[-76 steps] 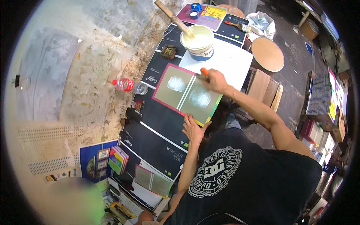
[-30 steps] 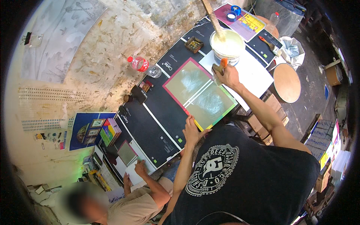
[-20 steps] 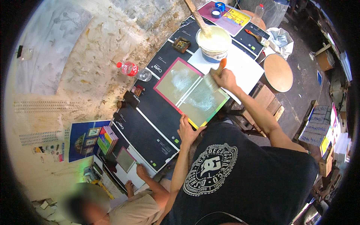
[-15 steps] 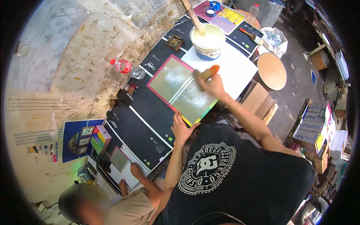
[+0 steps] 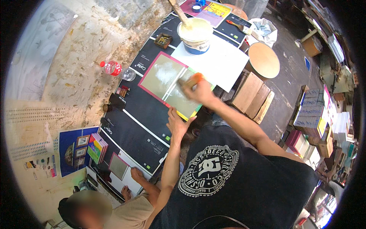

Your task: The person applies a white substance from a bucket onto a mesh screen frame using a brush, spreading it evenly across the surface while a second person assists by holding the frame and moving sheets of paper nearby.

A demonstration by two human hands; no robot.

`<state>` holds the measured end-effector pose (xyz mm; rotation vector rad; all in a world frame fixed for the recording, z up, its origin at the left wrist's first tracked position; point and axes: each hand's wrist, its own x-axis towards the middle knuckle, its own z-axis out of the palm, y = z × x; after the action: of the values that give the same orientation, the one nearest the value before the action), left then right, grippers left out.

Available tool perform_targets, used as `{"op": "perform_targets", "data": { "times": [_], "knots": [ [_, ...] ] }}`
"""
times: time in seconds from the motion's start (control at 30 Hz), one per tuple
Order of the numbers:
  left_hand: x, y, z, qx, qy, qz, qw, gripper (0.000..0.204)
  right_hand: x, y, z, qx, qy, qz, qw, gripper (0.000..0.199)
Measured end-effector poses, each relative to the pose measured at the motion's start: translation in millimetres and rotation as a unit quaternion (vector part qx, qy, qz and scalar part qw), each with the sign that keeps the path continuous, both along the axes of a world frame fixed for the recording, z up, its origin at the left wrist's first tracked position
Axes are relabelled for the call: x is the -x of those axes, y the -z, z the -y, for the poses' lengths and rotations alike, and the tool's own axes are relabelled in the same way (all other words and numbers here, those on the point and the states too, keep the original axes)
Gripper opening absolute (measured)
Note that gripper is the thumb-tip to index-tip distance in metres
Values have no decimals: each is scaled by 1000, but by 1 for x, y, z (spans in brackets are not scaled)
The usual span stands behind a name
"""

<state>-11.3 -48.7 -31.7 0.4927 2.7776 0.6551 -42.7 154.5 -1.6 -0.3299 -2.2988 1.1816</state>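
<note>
A flat book cover (image 5: 155,77) lies on the table, grey-green boards edged with pink, green and yellow, two white strips down its middle. Wet whitish smears show on both boards. My right hand (image 5: 201,93) is closed around a wide brush (image 5: 196,79) with an orange end, its bristles over the right board by the strips. At the cover's near edge rests my left hand (image 5: 178,124), fingers and thumb spread. Beyond the cover stands a white-and-blue bucket (image 5: 196,45) of pale paste, a wooden stick (image 5: 178,11) leaning in it.
White sheets (image 5: 228,63) lie under the bucket on the black-covered table (image 5: 139,120). A second brush (image 5: 238,25), a small box (image 5: 163,40) and a plastic bottle (image 5: 111,68) are around. At lower left a co-worker's hands (image 5: 138,174) touch a smaller panel (image 5: 118,166). Wooden planks (image 5: 251,95) stand right.
My right hand has drawn the brush nearer to me over the right board. The left hand stays at the cover's near edge. The whole view has shifted slightly.
</note>
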Motion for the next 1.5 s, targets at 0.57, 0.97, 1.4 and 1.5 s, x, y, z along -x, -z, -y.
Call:
{"op": "perform_targets", "data": {
  "times": [0.57, 0.97, 1.4, 1.5],
  "knots": [
    [5, -2, 7, -6, 7, 13, 1000, 121, -16, 36, 27, -49, -54, 121, 990, 41],
    [1, 4, 4, -31, -8, 5, 999, 113, -51, -16, -46, -89, -16, 210, 974, 50],
    [5, 2, -2, 1, -11, 29, 1000, 113, -67, -19, -100, -128, 14, 272, 954, 49],
    [6, -3, 1, 34, -14, 29, 999, 112, -72, -24, -151, -95, 69, 302, 946, 49]
  ]
}}
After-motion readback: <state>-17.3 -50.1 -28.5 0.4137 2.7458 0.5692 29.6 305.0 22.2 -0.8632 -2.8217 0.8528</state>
